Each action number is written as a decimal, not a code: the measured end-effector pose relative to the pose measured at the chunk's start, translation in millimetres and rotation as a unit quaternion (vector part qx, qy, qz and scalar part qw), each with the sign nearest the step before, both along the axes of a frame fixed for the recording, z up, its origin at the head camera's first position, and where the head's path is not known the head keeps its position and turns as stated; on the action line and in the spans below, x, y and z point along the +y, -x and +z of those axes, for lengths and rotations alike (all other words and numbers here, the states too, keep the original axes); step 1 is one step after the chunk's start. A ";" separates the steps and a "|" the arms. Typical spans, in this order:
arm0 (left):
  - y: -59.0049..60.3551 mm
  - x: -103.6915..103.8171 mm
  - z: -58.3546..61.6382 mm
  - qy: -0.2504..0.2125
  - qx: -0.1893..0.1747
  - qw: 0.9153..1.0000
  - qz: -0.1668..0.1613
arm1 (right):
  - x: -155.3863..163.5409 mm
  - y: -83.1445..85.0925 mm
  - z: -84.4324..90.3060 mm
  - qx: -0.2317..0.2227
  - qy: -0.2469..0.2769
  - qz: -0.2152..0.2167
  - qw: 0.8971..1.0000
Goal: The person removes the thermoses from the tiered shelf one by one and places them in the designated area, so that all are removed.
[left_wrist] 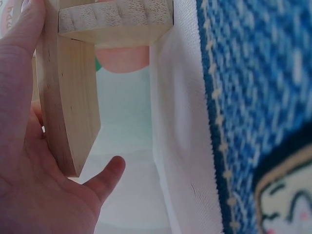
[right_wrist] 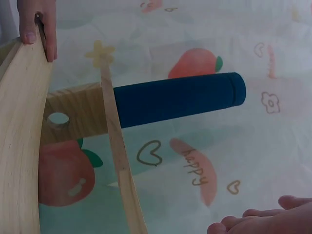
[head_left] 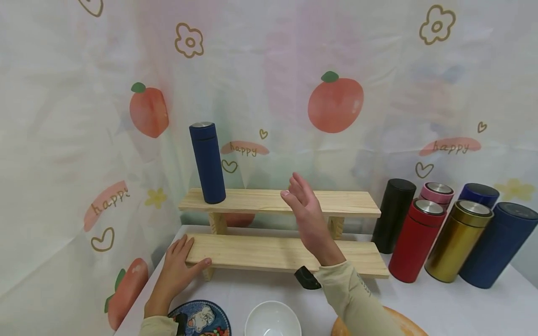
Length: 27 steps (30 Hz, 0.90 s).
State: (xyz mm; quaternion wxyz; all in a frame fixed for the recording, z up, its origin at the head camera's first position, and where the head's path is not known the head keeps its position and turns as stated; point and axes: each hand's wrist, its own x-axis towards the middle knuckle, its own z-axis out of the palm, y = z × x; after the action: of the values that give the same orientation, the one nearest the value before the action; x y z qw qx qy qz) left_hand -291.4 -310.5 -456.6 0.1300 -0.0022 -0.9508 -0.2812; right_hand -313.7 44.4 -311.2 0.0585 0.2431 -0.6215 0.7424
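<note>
My left hand (head_left: 176,270) rests on the left end of the lower board of a two-tier wooden shelf (head_left: 269,252), its fingers spread over the end and its thumb at the front edge. In the left wrist view, one finger sticks out straight past the board (left_wrist: 73,107). Raised in front of the upper board (head_left: 260,200), my right hand (head_left: 308,219) has extended fingers and holds nothing. Upright near the upper board's left end stands a dark blue thermos (head_left: 208,163) with a silver-topped lid, apart from both hands.
At the right stand several thermoses, among them a black one (head_left: 392,214), a red one (head_left: 416,242) and a gold one (head_left: 458,242). A white bowl (head_left: 273,319), a blue patterned round mat (head_left: 218,312) and an orange-brown round item (head_left: 403,319) lie in front. Printed cloth hangs behind.
</note>
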 end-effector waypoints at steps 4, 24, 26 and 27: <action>0.6 -0.9 -1.0 -0.001 0.000 1.000 0.001 | -16.2 4.4 4.3 -0.009 -0.019 0.017 1.000; -0.1 -2.7 -4.5 -0.006 0.004 1.000 0.004 | -104.6 33.6 10.2 -0.044 -0.039 0.072 0.996; 0.7 -2.2 -3.8 -0.003 0.004 1.000 0.004 | -111.3 37.4 10.5 -0.046 -0.048 0.071 0.995; 1.0 -1.7 -3.3 -0.001 0.004 1.000 0.004 | -114.4 39.1 11.0 -0.048 -0.055 0.068 0.995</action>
State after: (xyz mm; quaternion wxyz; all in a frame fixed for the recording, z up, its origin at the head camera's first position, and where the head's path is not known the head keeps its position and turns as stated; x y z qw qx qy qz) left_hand -292.4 -312.3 -459.9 0.1346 0.0008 -0.9499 -0.2821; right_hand -352.8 -70.0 -300.2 -0.0355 0.2517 -0.6453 0.7204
